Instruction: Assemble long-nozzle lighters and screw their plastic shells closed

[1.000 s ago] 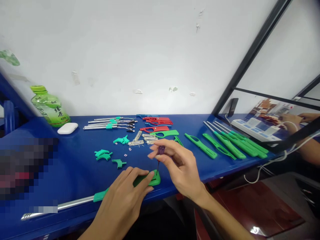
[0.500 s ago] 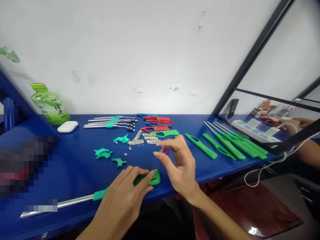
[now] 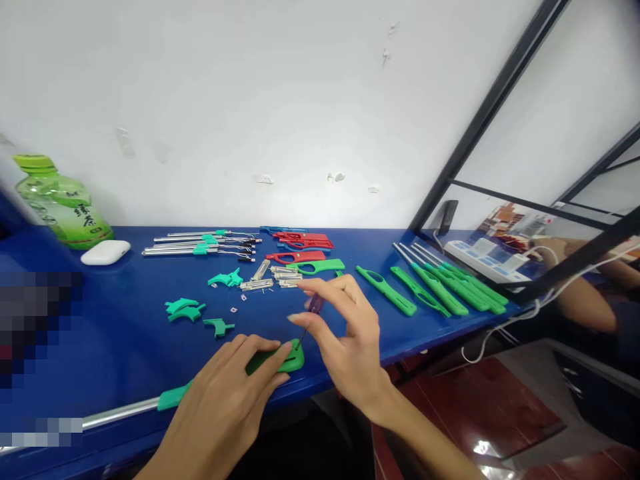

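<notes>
Left hand [image 3: 225, 387] holding green lighter [image 3: 283, 364] on blue bench [image 3: 125, 333], butt end [image 3: 296, 361] at hand's two o'clock. Right hand [image 3: 350, 340] pinching purple screwdriver [image 3: 315, 305], leaning to one o'clock, tip at butt end. Risk: tilted tip may slip, scoring plastic; slack left grip may let lighter twist.

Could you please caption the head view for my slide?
Left hand holds green lighter; right hand holds screwdriver against it.

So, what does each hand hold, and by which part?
The right hand pinches a slim screwdriver by its purple handle; the left hand holds a green plastic lighter by its body, near the rounded end.
</notes>
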`<state>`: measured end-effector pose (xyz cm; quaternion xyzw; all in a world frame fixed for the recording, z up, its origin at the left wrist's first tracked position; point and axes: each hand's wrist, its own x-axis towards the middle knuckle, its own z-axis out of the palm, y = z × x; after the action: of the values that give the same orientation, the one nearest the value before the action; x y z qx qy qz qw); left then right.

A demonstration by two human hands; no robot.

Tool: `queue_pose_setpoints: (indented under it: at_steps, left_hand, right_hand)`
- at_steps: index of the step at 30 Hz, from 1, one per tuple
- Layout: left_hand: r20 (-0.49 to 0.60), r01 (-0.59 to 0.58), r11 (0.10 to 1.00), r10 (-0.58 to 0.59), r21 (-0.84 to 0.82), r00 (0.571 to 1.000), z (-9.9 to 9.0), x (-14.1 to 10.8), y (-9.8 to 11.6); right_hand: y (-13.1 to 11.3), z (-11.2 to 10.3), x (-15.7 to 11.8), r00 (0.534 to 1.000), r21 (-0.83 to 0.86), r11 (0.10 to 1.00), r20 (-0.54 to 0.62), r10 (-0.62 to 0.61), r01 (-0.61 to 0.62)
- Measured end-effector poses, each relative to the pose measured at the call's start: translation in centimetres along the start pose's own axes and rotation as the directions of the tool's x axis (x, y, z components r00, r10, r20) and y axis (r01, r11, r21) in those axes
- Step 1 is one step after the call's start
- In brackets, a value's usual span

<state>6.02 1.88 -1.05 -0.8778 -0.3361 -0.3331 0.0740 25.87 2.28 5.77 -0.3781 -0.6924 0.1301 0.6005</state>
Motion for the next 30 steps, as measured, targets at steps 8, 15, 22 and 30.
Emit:
queue_pose_setpoints:
  at_steps: [8, 15, 22, 30]
  left_hand:
    - [-0.009, 0.026, 1.000, -0.026, -0.006, 1.000, -0.4, 0.3, 0.3]
    - [0.014, 0.030, 0.999, -0.030, -0.015, 0.999, -0.2, 0.0, 0.1]
    - [0.044, 0.083, 0.996, -0.081, -0.043, 0.996, -1.1, 0.4, 1.1]
    - [0.052, 0.082, 0.996, -0.081, -0.023, 0.995, -1.9, 0.7, 1.8]
  right_hand:
    - [-1.1, -1.4, 0.6, 0.982, 0.098, 0.995, 0.186, -0.015, -0.003]
    - [-1.3, -1.6, 0.3, 0.979, 0.014, 0.999, 0.200, -0.033, 0.031]
    - [-0.7, -4.9, 0.8, 0.990, -0.137, 0.985, -0.076, -0.120, 0.109]
    - [3.8, -4.2, -2.0, 0.984, -0.321, 0.934, 0.141, -0.114, 0.154]
